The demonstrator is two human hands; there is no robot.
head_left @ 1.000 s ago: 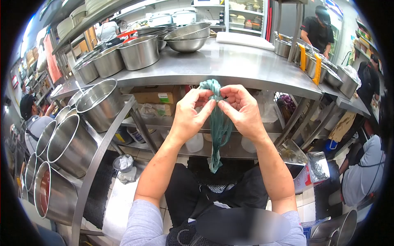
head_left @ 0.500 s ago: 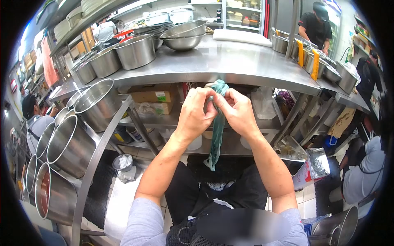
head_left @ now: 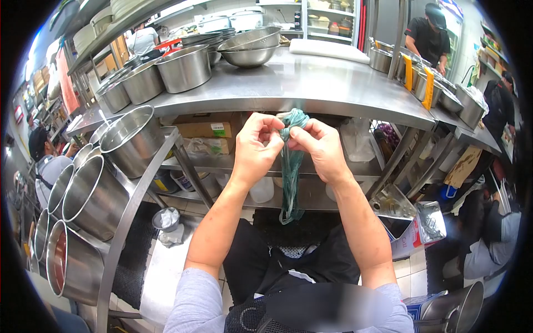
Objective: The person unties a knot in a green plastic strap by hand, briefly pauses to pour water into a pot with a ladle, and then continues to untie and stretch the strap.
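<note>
A knotted bundle of thin green strands or film [head_left: 291, 166] hangs in front of me, its loops bunched at the top and loose ends trailing down. Just left of the knot, my left hand [head_left: 258, 145] is closed in a pinch at its edge; the exact bit between the fingertips is hard to make out. Thumb and fingers of my right hand [head_left: 319, 147] pinch the knot from the other side. Both hands are at the front edge of a steel table [head_left: 311, 83].
Steel pots [head_left: 183, 69] and stacked bowls [head_left: 250, 47] stand on the table, near a white board [head_left: 328, 51]. More deep pots [head_left: 94, 194] fill a rack at my left. A metal tin [head_left: 425, 225] is at right. Co-workers [head_left: 430, 36] are at both sides.
My left hand has moved slightly left, away from the knot's middle. The knot now shows more open loops, and the hanging ends have spread and swung a little.
</note>
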